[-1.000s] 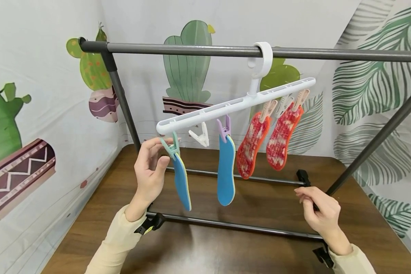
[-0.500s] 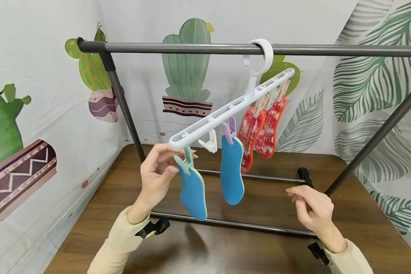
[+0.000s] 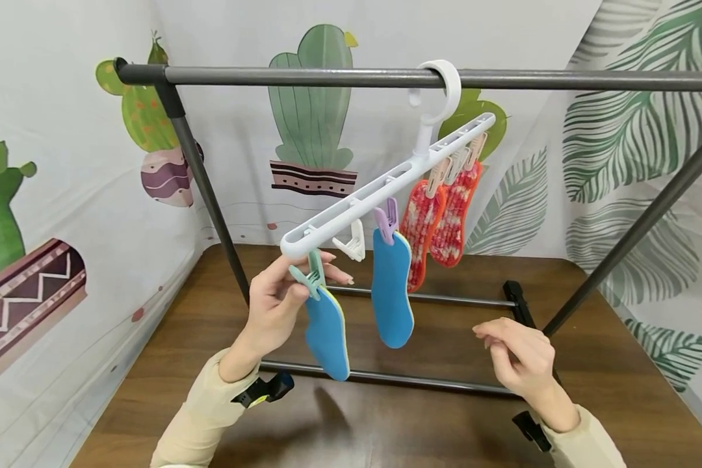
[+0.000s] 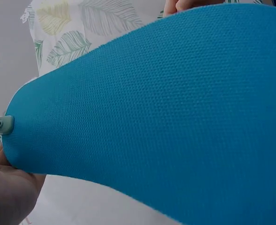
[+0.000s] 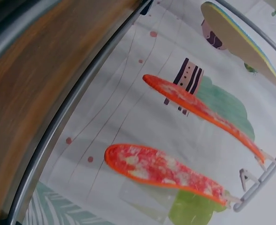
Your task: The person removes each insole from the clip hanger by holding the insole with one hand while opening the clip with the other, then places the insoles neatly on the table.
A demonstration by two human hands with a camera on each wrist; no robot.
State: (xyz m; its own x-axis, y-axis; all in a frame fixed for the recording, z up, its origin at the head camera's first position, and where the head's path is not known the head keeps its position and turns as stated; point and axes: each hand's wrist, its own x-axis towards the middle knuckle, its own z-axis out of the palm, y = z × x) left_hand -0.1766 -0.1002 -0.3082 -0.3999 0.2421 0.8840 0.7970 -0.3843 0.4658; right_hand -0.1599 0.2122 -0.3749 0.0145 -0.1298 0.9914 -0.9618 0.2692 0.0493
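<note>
Head view shows the left hand pinching the green clip between its fingers, a blue insole hanging at five o'clock from it; right hand, loosely curled, at three.

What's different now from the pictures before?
The white hanger swung round: its end by the left hand came nearer, while the far end turned away. That hand moved with it. The blue insole on the green clip turned, showing more of its flat side. The right hand shifted slightly left. The hook stayed over the rail, and the two red insoles stayed clipped.
</note>
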